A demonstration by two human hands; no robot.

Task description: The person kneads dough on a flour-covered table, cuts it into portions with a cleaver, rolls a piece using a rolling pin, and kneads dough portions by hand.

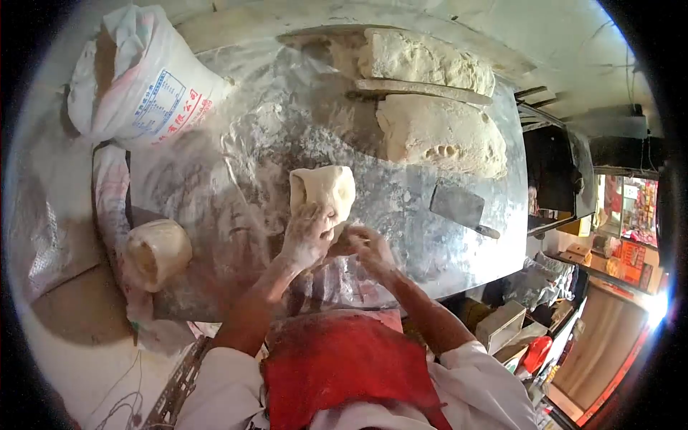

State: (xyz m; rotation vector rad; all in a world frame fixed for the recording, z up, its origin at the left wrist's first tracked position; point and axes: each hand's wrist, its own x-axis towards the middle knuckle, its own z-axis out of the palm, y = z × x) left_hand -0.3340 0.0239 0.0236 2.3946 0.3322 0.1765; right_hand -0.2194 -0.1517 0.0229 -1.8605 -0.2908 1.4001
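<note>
A pale, rounded lump of dough (pixel 324 188) stands near the front middle of the floured metal table (pixel 287 132). My left hand (pixel 308 231) grips its near side, fingers curled on the dough. Just right of it, my right hand (pixel 370 247) is near the dough's lower edge with its fingers bent in; what they hold, if anything, is too small to make out. Two large slabs of dough, a nearer one (pixel 444 136) and a farther one (pixel 426 61), lie at the back right.
An open flour sack (pixel 154 86) stands back left. A rounded, plastic-looking bundle (pixel 159 254) sits at the left edge. A flat scraper (pixel 457 206) lies on the right, and a long bar (pixel 423 91) rests between the slabs. Boxes (pixel 502 326) are beyond the right edge.
</note>
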